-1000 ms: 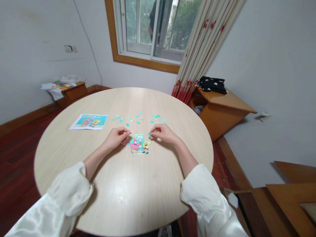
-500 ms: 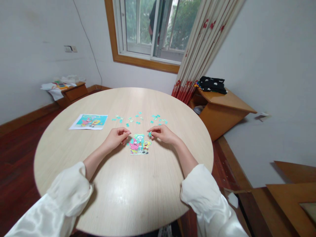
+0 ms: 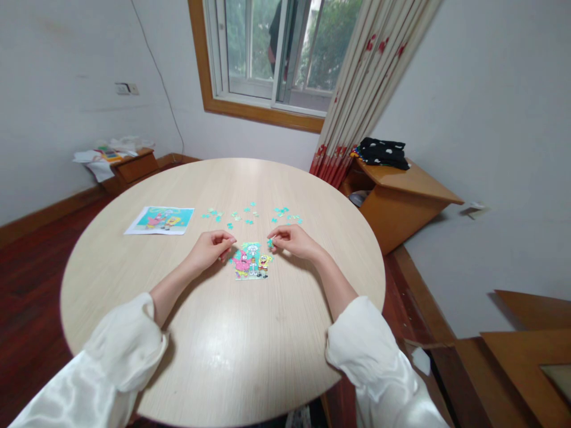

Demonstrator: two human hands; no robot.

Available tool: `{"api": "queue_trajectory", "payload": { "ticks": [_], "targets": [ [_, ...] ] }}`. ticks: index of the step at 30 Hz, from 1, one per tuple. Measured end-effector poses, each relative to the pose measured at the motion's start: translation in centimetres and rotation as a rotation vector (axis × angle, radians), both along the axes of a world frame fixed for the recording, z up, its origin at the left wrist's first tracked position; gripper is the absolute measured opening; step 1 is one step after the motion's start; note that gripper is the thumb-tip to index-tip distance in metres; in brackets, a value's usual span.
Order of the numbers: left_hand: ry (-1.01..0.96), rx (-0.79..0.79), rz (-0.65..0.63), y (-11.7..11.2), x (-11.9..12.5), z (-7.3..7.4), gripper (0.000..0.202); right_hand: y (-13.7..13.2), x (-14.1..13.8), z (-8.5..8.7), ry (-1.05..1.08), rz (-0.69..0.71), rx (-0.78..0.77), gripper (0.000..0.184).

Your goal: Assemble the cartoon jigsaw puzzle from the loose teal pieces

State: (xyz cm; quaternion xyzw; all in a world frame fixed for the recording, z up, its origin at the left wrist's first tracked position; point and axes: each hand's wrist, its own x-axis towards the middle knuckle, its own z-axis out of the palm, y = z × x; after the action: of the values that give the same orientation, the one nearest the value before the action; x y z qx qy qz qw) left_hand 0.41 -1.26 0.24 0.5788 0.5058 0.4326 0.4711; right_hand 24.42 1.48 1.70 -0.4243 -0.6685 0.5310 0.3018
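A partly joined cartoon jigsaw puzzle [image 3: 250, 261] lies flat on the round table [image 3: 214, 345], with a pink, a pale and a yellow figure on it. At its right upper corner, my right hand [image 3: 292, 241] pinches a small teal puzzle piece [image 3: 270, 243] between thumb and fingers. My left hand [image 3: 212, 246] is at the puzzle's left upper side, fingers curled and thumb near the fingertips; whether anything is between them is hidden. Beyond both hands lie several loose teal and green puzzle pieces [image 3: 248, 222].
A printed reference picture [image 3: 160, 220] with the same figures lies on the table's left. A wooden cabinet [image 3: 397, 208] with folded dark cloth [image 3: 383, 153] stands beyond the table's right edge. Behind are a window [image 3: 276, 59] and a long curtain [image 3: 357, 89].
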Motion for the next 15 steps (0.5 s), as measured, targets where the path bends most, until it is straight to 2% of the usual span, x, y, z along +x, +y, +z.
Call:
{"api": "queue_trajectory", "payload": {
  "ticks": [9, 15],
  "targets": [
    [0.007, 0.011, -0.005, 0.03, 0.0, -0.17, 0.013, 0.08, 0.09, 0.03, -0.035, 0.036, 0.008, 0.015],
    [0.008, 0.008, -0.015, 0.01, -0.06, -0.09, 0.014, -0.1, 0.12, 0.28, -0.052, 0.004, 0.004, 0.012]
  ]
}}
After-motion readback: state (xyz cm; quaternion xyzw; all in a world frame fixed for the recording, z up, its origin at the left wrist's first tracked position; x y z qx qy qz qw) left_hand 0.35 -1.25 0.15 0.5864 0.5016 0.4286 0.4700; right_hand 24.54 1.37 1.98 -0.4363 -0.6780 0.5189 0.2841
